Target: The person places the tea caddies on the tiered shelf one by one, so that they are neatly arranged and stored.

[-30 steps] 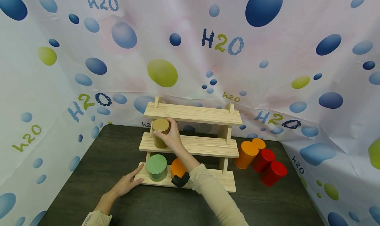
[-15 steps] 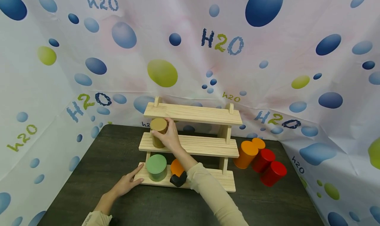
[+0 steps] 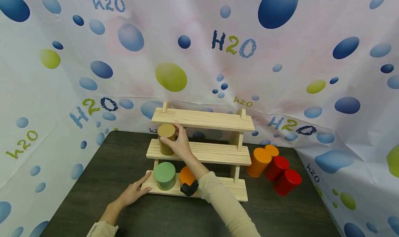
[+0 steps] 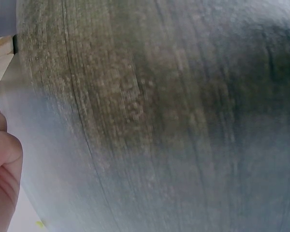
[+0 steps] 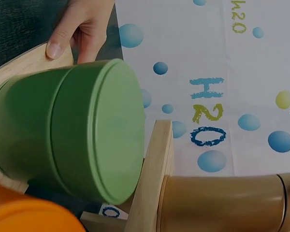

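A three-tier wooden display shelf [image 3: 212, 153] stands on the dark table. My right hand [image 3: 180, 143] holds a gold-brown canister [image 3: 167, 143], its thumb and fingers around the upper part. The canister stands upright at the left end of the middle tier; in the right wrist view its base meets the board. My left hand [image 3: 132, 193] grips the left end of the bottom tier, thumb toward the front and fingers behind. A wide green canister [image 5: 53, 130] sits on that tier near this hand. Beside it is an orange canister [image 3: 187, 176], partly hidden by my right wrist's black strap.
To the right of the shelf, two orange canisters [image 3: 258, 164] and two red canisters [image 3: 286, 183] stand close together on the table [image 3: 174, 218]. A printed curtain with blue and green dots [image 3: 199, 74] hangs behind and along both sides. The top tier [image 3: 202, 118] overhangs the middle one.
My right hand has shifted the gold-brown canister slightly left along the middle tier, then kept it nearly still. The left hand has stayed at the shelf's end.
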Demonstrator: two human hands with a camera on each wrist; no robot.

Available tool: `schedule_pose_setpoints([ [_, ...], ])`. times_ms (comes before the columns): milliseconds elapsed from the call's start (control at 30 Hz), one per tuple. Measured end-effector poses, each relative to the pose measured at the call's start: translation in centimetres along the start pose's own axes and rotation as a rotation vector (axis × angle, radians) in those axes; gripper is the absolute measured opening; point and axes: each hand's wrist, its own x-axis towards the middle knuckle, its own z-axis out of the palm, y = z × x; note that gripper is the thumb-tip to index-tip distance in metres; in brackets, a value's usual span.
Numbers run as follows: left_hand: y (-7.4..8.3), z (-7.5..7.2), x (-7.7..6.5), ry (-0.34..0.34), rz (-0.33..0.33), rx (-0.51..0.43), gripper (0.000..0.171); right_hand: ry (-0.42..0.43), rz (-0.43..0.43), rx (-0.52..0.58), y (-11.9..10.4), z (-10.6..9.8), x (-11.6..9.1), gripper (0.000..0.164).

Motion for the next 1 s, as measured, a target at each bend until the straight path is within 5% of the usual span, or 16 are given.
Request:
schedule_pose_setpoints([
  [600, 0.3, -0.1, -0.3, 0.018, -0.002, 0.028, 0.071, -0.025, 0.043, 0.126, 1.2, -2.9, -1.8, 0.064],
  [1000, 0.3, -0.1, -0.2, 0.003, 0.013, 0.010, 0.071, 0.012, 0.058, 0.110, 2.7, -4.9, -3.3, 0.060],
])
